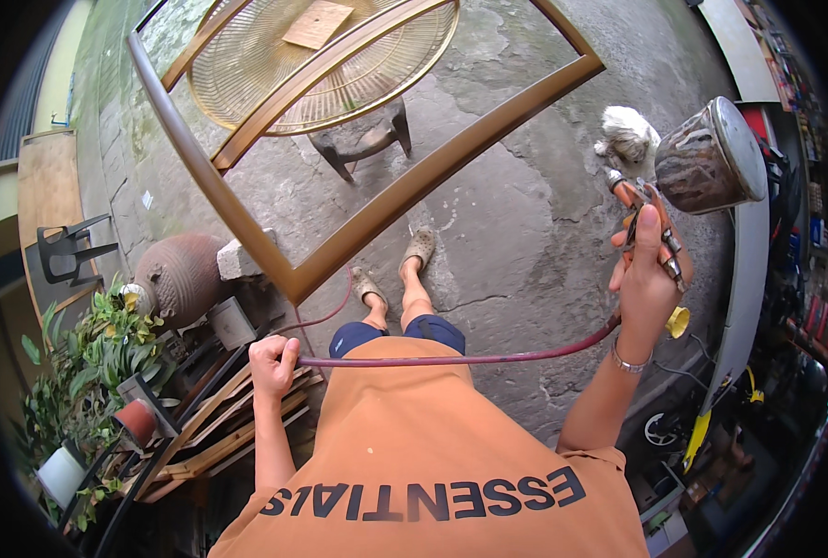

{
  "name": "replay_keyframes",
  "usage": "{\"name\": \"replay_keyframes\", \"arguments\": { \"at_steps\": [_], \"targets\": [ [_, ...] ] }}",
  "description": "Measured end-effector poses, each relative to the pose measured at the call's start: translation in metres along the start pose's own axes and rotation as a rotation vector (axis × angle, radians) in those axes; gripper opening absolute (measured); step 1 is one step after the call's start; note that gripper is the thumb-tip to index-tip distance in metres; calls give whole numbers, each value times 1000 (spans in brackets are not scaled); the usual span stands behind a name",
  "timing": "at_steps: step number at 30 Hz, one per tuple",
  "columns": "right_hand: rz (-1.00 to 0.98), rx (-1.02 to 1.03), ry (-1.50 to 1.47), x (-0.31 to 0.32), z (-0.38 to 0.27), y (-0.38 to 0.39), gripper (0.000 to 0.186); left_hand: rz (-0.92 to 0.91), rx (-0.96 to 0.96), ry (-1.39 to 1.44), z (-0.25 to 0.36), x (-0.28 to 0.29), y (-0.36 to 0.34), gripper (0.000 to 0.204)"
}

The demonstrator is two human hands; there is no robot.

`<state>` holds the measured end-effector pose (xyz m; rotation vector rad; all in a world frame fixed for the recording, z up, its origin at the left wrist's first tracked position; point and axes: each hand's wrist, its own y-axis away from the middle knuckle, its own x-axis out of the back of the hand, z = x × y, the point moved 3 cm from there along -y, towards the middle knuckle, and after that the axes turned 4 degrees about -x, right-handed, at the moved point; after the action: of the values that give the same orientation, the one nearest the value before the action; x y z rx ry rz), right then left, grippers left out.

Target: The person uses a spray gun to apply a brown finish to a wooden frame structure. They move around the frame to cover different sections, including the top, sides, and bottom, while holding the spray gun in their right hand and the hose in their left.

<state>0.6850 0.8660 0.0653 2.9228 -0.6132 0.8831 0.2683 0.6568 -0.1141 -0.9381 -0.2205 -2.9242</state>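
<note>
My right hand [651, 265] is closed around the handle of an orange spray gun [639, 209], held out at the right with a paint-stained metal cup [709, 156] on it. From the gun's grip a dark red air hose [470, 359] runs left across my body. My left hand [272, 363] is closed in a fist around that hose at the lower left. In front of me a glossy brown frame [442, 181] with a curved crossbar stands tilted above the floor. Beneath its crossbar is a round gold fan grille [386, 70] with a square wooden piece [318, 23] on top.
A white dog [628, 135] lies on the cracked concrete beyond the gun. A dark stool [363, 144] stands under the grille. At left are a clay jar [183, 279], potted plants [93, 372], wood strips [237, 432] and a dark chair [72, 249]. A cluttered bench [739, 298] lines the right.
</note>
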Motion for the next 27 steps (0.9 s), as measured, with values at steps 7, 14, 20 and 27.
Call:
{"name": "replay_keyframes", "arguments": {
  "at_steps": [7,14,20,27],
  "targets": [
    [106,-26,103,15,26,-89,35,-15,-3,51,44,-41,-21,46],
    [276,180,171,38,33,-158,39,-36,-39,102,74,-78,-30,41],
    [127,29,108,34,19,-123,40,-61,51,121,50,-76,-24,42],
    [29,-47,-15,27,-5,-37,39,-66,27,93,9,-35,-20,41]
  ]
}}
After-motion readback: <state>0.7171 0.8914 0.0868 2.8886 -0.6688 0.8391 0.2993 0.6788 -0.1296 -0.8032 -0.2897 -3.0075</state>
